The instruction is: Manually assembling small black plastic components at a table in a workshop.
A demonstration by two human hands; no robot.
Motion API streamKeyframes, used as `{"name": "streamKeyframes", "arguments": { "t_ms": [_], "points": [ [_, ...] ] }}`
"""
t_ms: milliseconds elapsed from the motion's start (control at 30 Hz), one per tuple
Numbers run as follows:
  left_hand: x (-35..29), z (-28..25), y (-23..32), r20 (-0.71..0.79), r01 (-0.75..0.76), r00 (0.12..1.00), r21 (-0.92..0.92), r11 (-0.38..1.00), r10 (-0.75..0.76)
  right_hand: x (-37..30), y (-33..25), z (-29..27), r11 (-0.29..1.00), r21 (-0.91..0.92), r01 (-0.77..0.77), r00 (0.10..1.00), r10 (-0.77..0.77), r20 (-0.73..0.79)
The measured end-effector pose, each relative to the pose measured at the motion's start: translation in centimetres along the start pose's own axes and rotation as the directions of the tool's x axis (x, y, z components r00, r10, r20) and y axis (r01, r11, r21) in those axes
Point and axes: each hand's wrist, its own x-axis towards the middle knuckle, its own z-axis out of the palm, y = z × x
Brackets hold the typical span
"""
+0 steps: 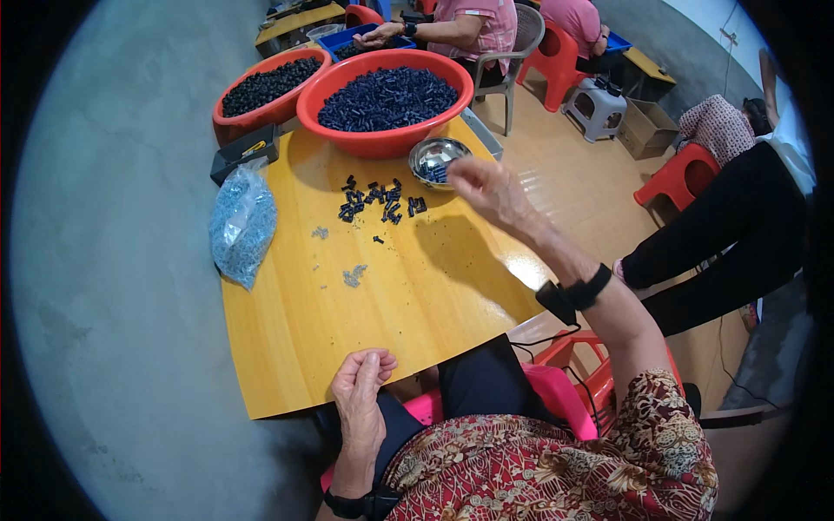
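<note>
Right hand [493, 193] is at the right side of the steel bowl [437, 148], can't tell if it's pinching anything. Left hand [359, 395] is curled, well apart from the bowl, on its near side. Big red basin [369, 142] of dark blue pieces [391, 97] is just beyond the bowl, loose black parts [351, 211] on the tabletop [339, 321] left of it, clear bag [241, 224] farther left.

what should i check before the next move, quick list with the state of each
1. Right hand near the metal bowl: ok, at its right side.
2. Right hand's grip: cannot tell, fingertips too indistinct.
3. Bowl stocked: ok, blue pieces inside.
4. Left hand holding something: cannot tell, fingers curled at the table's near edge.
5. Small silvery pieces in one pile: not ok, separate clusters.
</note>
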Motion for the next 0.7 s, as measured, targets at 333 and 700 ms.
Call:
{"name": "streamKeyframes", "arguments": {
  "t_ms": [333,700],
  "points": [
    [0.3,-0.9,-0.6,-0.001,0.053,0.999,-0.039,0.998,-0.053,-5.2,-5.7,1.8,0.976,0.149,0.161,0.884,-0.21,0.418],
    [0.2,-0.9,-0.4,0.007,0.071,0.997,-0.045,0.996,-0.071,1.4,-4.4,2.8,0.996,0.079,0.05,0.938,-0.074,0.339]
  ]
}}
